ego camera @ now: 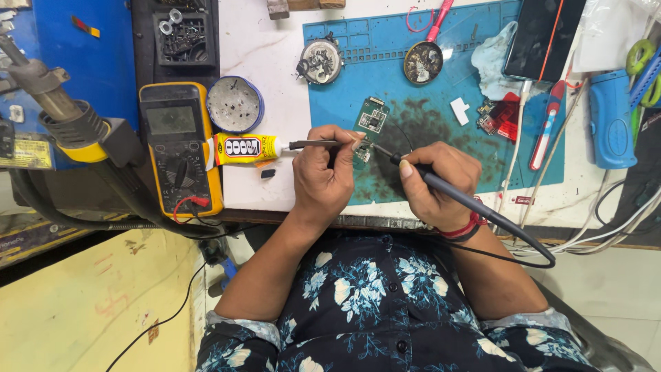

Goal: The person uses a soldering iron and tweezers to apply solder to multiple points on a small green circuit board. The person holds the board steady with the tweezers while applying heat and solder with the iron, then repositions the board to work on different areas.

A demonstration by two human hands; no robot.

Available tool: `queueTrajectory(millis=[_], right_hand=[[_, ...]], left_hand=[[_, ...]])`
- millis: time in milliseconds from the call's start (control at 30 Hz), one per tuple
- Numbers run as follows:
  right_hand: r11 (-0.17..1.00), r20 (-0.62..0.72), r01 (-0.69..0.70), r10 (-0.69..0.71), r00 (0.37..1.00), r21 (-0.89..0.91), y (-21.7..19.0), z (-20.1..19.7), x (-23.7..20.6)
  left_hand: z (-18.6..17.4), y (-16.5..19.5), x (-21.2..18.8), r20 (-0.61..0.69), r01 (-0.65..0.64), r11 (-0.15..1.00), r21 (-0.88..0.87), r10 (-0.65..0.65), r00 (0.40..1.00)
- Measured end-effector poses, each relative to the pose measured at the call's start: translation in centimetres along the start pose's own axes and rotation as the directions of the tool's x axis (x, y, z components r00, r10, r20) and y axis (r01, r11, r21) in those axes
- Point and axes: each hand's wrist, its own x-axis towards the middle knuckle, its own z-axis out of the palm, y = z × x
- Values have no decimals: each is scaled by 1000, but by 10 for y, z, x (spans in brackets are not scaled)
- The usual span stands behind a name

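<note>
A small green circuit board (372, 122) lies on the stained blue work mat (441, 89). My left hand (323, 172) grips metal tweezers (313, 145), their tips at the board's near end. My right hand (434, 180) holds a dark soldering iron (441, 186) like a pen, its tip touching the board's lower edge beside the tweezers. The iron's cable (530, 251) loops off toward my right side.
A yellow multimeter (179, 148), a yellow glue tube (244, 147) and a round blue tin (235, 105) sit left of the mat. A hot-air gun (58, 110) rests far left. A phone (544, 34), red-handled tool (547, 124), blue device (611, 117) and cables crowd the right.
</note>
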Motion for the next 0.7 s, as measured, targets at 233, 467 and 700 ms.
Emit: queueTrajectory(millis=[233, 467, 700], right_hand=[[1000, 3, -4, 4, 1000, 12, 0, -1, -1], [1000, -10, -11, 11, 1000, 7, 1, -1, -2], [999, -62, -31, 28, 998, -44, 0, 2, -2]], left_hand=[[1, -1, -1, 14, -9, 1000, -21, 9, 1000], [0, -1, 0, 16, -5, 1000, -20, 6, 1000], [1, 2, -1, -11, -13, 999, -52, 12, 1000]])
